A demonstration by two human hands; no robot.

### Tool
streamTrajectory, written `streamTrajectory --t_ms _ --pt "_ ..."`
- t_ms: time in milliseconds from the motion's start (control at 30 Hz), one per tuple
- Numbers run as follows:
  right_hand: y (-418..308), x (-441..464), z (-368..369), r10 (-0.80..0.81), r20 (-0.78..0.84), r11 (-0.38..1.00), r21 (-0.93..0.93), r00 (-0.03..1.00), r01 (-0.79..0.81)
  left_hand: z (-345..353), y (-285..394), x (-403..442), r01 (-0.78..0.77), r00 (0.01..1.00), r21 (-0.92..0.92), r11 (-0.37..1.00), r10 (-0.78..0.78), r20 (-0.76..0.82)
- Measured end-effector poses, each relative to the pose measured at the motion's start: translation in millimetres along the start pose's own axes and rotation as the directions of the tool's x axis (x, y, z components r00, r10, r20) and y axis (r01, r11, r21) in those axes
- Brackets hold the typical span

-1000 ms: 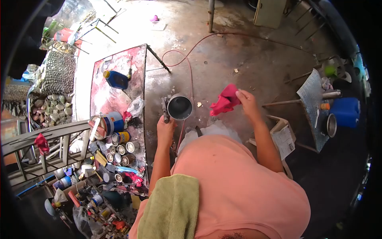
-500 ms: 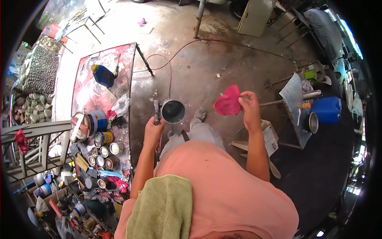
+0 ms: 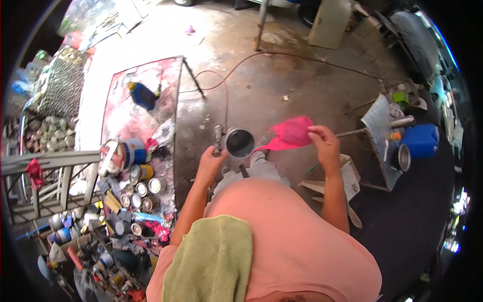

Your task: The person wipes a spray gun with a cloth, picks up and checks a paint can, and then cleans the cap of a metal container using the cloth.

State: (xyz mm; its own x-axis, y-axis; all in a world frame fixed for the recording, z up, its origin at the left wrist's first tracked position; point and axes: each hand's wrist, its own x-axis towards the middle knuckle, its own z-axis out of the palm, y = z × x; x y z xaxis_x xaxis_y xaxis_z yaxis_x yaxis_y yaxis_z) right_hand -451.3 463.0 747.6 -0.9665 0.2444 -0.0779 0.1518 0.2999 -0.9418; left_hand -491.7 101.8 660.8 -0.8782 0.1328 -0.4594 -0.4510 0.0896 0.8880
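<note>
My left hand [image 3: 210, 163] is closed round the handle of a spray gun [image 3: 218, 140], whose round metal cup [image 3: 240, 143] is open at the top and dark inside. A bright pink cloth [image 3: 290, 134] hangs spread out from my right hand [image 3: 324, 143], pinched between thumb and fingers at its right end. The cloth's left tip reaches close to the cup's rim; whether they touch I cannot tell. A green towel [image 3: 209, 256] lies over my left shoulder.
At left, a stained table [image 3: 126, 90] bears a blue bottle [image 3: 142, 95] and several paint cans, beside a ladder [image 3: 50, 161]. A red hose [image 3: 302, 58] crosses the floor. At right are a silver-topped stand [image 3: 376, 121], a blue jug [image 3: 420, 141] and a cardboard piece [image 3: 350, 176].
The pink cloth has swung and stretched out leftward towards the cup, blurred by motion. My right hand still grips it, and my left hand still holds the spray gun. The view has shifted slightly.
</note>
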Motion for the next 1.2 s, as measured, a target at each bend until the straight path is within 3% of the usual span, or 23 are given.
streamTrajectory --t_ms 100,133,200,300,400,467,500,600,700,767,800,900,1000,1100,1133,1167,1200 --pt "-3.6 3.2 -8.7 -0.372 0.02 0.923 -0.099 0.928 0.372 -5.7 3.9 -1.1 0.012 1.0 0.004 1.0 -0.012 -0.004" --pt "-12.8 3.6 -3.9 -0.327 -0.045 0.929 0.168 0.944 0.33 -5.7 4.9 -0.7 0.016 1.0 0.001 1.0 -0.016 0.0" --pt "-35.2 1.9 6.3 -0.18 -0.129 0.732 0.645 0.975 0.22 -5.2 8.3 -2.7 -0.006 1.0 0.023 1.0 0.006 -0.02" --pt "-59.2 -1.9 15.2 0.004 -0.157 0.604 0.787 0.988 0.122 2.8 31.8 -14.0 -0.042 0.997 0.044 0.998 0.045 -0.069" --pt "-27.9 2.8 15.4 0.03 0.108 0.64 0.762 0.994 -0.102 9.7 34.4 -10.1 -0.118 0.976 0.123 0.985 0.138 -0.168" --pt "5.4 3.9 46.2 -0.008 0.009 0.909 0.417 1.0 0.003 13.1 30.1 -2.9 -0.224 0.93 0.205 0.953 0.272 -0.247" --pt "11.7 2.6 61.8 -0.039 -0.034 0.978 0.205 0.999 0.045 13.1 31.4 -0.6 -0.229 0.924 0.243 0.943 0.289 -0.251" --pt "-43.7 -6.2 83.3 -0.303 0.206 0.942 -0.081 0.93 0.325 16.2 39.1 4.2 -0.234 0.908 0.358 0.904 0.335 -0.252" --pt "-75.1 -4.8 100.8 -0.612 0.215 0.714 -0.263 0.761 0.649 18.0 56.1 4.1 -0.218 0.893 0.479 0.85 0.372 -0.252" --pt "-76.9 2.5 100.6 -0.69 0.348 0.461 -0.465 0.635 0.756 20.2 64.0 3.8 -0.202 0.888 0.544 0.815 0.387 -0.25" --pt "-77.5 6.1 99.2 -0.702 0.424 0.31 -0.541 0.572 0.782 21.1 66.6 3.2 -0.224 0.875 0.545 0.808 0.413 -0.252" --pt "-64.5 15.9 85.7 -0.534 0.62 0.124 -0.615 0.575 0.778 22.2 74.1 1.3 -0.272 0.842 0.543 0.794 0.47 -0.266" --pt "-49.0 16.4 92.0 -0.553 0.578 0.308 -0.528 0.6 0.792 22.7 77.4 2.1 -0.28 0.82 0.538 0.795 0.49 -0.297" --pt "-6.1 6.1 133.4 -0.574 0.309 0.741 -0.198 0.758 0.642 24.3 70.0 7.4 -0.303 0.779 0.545 0.782 0.533 -0.33" --pt "-10.7 -0.6 143.5 -0.451 0.267 0.886 0.02 0.852 0.463 27.3 68.1 7.3 -0.321 0.762 0.538 0.779 0.55 -0.341" --pt "-16.3 -6.0 150.8 -0.269 0.278 0.948 0.246 0.922 0.202 29.5 68.1 8.6 -0.339 0.745 0.532 0.776 0.567 -0.352" --pt "-29.4 -10.8 156.8 -0.079 0.316 0.899 0.432 0.946 -0.069 30.5 68.9 9.8 -0.348 0.733 0.535 0.769 0.58 -0.356"
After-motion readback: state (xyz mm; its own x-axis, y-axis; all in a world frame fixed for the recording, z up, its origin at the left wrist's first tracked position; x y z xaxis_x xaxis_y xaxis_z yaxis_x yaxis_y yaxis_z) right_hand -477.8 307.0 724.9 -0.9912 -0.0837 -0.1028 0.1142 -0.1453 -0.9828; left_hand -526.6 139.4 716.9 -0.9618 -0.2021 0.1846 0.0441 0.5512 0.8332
